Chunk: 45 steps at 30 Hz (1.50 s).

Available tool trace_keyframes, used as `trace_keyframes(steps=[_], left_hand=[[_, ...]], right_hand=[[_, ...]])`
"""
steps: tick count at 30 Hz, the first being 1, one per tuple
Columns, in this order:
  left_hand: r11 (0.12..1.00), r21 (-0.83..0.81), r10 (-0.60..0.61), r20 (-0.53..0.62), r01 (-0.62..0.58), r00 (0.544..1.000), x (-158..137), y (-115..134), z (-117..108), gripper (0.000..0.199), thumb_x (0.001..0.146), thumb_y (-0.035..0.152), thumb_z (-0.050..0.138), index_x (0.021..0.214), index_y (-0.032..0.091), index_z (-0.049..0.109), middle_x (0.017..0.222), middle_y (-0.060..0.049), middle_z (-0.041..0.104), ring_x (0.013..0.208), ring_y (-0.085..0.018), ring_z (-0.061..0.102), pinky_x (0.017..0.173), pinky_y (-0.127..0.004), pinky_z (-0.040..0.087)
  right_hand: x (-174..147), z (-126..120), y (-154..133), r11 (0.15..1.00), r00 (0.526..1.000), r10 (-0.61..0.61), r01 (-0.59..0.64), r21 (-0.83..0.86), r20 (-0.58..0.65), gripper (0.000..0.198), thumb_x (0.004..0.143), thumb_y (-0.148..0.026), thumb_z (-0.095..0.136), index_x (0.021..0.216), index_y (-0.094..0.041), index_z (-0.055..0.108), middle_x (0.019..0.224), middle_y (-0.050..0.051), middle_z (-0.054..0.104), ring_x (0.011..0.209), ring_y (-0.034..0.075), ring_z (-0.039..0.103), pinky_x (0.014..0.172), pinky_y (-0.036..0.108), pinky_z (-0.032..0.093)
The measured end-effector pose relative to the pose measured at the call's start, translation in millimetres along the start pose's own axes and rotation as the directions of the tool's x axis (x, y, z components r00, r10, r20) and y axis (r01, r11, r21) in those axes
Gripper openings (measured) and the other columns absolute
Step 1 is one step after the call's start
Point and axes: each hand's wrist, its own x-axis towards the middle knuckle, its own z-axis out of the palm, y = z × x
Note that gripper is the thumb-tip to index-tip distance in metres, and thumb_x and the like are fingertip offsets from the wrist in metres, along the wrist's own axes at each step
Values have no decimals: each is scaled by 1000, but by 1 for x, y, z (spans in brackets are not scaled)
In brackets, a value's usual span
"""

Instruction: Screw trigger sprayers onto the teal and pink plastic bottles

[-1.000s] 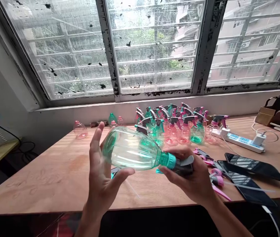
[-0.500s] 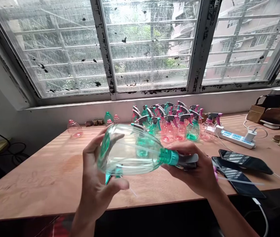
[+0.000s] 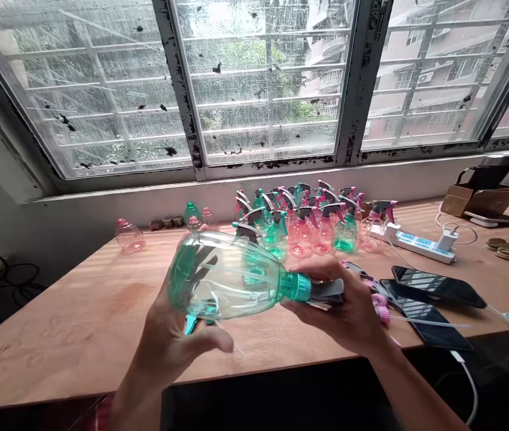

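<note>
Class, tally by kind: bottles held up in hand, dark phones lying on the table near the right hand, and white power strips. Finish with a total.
Held green bottle: 1
Dark phones: 2
White power strip: 1
Total: 4

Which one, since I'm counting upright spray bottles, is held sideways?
The green spray bottle in the right hand; the other spray bottles stand upright.

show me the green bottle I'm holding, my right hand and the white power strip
Green bottle (image 3: 229, 274), head view: middle of its body.
Right hand (image 3: 356, 314), head view: middle of the hand.
White power strip (image 3: 421, 244), head view: its socket face.
</note>
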Motion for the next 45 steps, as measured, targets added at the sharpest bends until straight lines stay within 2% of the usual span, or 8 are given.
trace_keyframes(steps=[4, 9, 12, 18, 32, 37, 42, 45], left_hand=[[998, -60, -15, -9, 15, 1000, 2, 12, 0, 79, 94, 64, 87, 165, 36, 64, 164, -13, 69, 154, -47, 63, 124, -61, 59], [997, -16, 76, 38, -75, 996, -4, 17, 0, 95, 104, 42, 84, 177, 63, 27, 170, -5, 63, 148, -35, 70, 124, -60, 58], [997, 28, 68, 74, -70, 995, -6, 13, -3, 110, 102, 41, 86, 181, 59, 11, 170, -8, 63, 152, -37, 67, 120, -58, 62], [998, 64, -21, 43, 19, 999, 1, 12, -8, 70, 85, 59, 96, 148, 33, 77, 152, -13, 76, 143, -46, 71, 111, -53, 68], [991, 41, -126, -20, 127, 992, 4, 14, -6, 46, 82, 61, 97, 110, 26, 87, 103, -8, 87, 93, -32, 83, 78, -37, 70], [994, 31, -105, 73, 103, 992, 8, 14, -9, 42, 85, 54, 97, 116, 28, 87, 124, -10, 86, 106, -35, 83, 86, -39, 72], [997, 65, 27, 156, -37, 987, 5, 7, -8, 92, 97, 39, 90, 176, 46, 42, 161, -11, 70, 128, -36, 80, 98, -47, 73], [974, 156, 144, 146, -166, 979, 2, 7, -6, 103, 103, 30, 83, 182, 51, 21, 180, -10, 50, 145, -35, 71, 116, -53, 65]], right_hand=[[0, 5, 1, 999, 999, 39, -39, 35, 8, 35, 89, -25, 99, 116, -26, 77, 80, -3, 80, 55, 13, 71, 50, 22, 57], [5, 6, -4, 966, 989, 147, -140, 215, -15, 32, 87, -25, 99, 109, -23, 77, 77, -4, 76, 48, 12, 67, 43, 22, 54], [9, 3, -8, 970, 991, 132, -130, 207, 7, 30, 86, -22, 99, 106, -24, 76, 74, -5, 74, 46, 12, 64, 42, 22, 50], [7, -3, -1, 999, 999, 28, -26, -45, 28, 35, 90, -19, 97, 117, -30, 77, 81, -7, 75, 60, 12, 64, 54, 22, 48], [9, -8, -2, 940, 975, -211, 220, -261, 62, 35, 97, -10, 84, 123, -30, 73, 100, 0, 87, 75, 18, 79, 71, 30, 63], [8, -11, -1, 947, 979, -197, 205, -249, 54, 38, 93, -9, 88, 123, -30, 75, 101, 0, 88, 81, 19, 82, 75, 29, 64], [2, -13, 1, 999, 998, 36, -35, -35, 45, 35, 88, -21, 98, 116, -27, 79, 87, -1, 82, 59, 14, 68, 52, 23, 53], [-1, -14, 2, 996, 995, 93, -93, 8, 38, 33, 85, -24, 100, 113, -23, 81, 85, 1, 79, 57, 13, 64, 50, 23, 50]])
